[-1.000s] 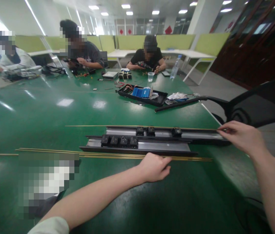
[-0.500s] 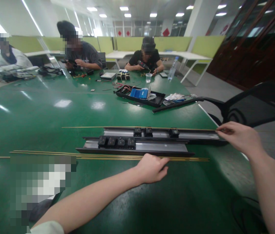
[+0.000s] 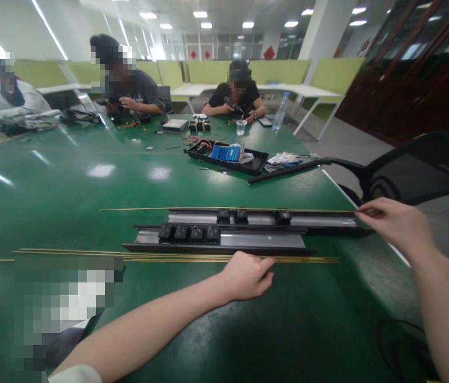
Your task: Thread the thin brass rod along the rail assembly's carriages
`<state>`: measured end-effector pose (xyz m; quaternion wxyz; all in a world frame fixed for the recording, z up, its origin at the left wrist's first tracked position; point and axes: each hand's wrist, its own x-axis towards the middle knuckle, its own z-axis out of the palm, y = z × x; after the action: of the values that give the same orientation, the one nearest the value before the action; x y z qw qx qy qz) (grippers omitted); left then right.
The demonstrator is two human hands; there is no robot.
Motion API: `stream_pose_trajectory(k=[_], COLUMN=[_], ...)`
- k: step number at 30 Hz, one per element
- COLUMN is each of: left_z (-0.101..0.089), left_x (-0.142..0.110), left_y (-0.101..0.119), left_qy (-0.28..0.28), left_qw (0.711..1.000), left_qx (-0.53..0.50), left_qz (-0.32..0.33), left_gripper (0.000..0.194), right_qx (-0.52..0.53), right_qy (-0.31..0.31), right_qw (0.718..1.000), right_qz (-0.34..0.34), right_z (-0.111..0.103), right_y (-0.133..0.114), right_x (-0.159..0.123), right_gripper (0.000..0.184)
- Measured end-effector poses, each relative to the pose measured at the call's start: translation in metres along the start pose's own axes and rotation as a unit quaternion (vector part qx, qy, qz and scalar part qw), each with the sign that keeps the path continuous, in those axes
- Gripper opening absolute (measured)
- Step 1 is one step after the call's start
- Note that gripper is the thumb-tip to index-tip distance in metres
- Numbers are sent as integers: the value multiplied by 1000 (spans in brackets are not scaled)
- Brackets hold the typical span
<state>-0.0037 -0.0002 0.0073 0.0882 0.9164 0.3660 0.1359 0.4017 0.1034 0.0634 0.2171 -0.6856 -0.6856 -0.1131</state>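
Note:
My right hand (image 3: 397,221) pinches the end of a thin brass-coloured rod (image 3: 132,209) between thumb and fingertips. That rod runs along the far edge of a longer black-edged metal channel (image 3: 323,219) and sticks out past its left end. Several black blocks (image 3: 241,215) sit in this channel. In front lies a shorter channel (image 3: 264,240) with more black blocks (image 3: 181,233) grouped in its left half. My left hand (image 3: 248,274) rests on a bundle of brass-coloured rods (image 3: 168,258) along the near side, its thumb and forefinger apart.
Farther back stands a black tray (image 3: 256,166) holding a blue part, beside crumpled gloves (image 3: 284,160). A bottle (image 3: 280,113) and a plastic cup (image 3: 240,127) are near a co-worker with a drill (image 3: 232,103). A black chair (image 3: 415,167) stands at the right edge.
My right hand has shifted very slightly to the right at the rod's end. My left hand stays on the bundle. The whole view has drifted a little.

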Motion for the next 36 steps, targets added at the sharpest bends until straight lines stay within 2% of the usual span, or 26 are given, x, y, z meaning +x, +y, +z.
stream_pose_trajectory(k=[5,10,17,36], left_z=[-1,0,-2,-2], left_x=[0,0,0,0], left_y=[0,0,0,0], left_qy=[2,0,-4,1], left_qw=[1000,1000,1000,1000], left_qx=[-1,2,-3,-5], left_qz=[0,2,0,0], left_gripper=[34,34,34,34], right_qx=[12,-9,-16,-63], right_qy=[-32,-30,-21,7], right_qw=[998,996,995,987], right_qz=[45,82,93,147], right_z=[-4,-8,-9,-1], right_y=[4,6,7,30], right_x=[1,-1,-3,-3], right_gripper=[35,36,32,40])
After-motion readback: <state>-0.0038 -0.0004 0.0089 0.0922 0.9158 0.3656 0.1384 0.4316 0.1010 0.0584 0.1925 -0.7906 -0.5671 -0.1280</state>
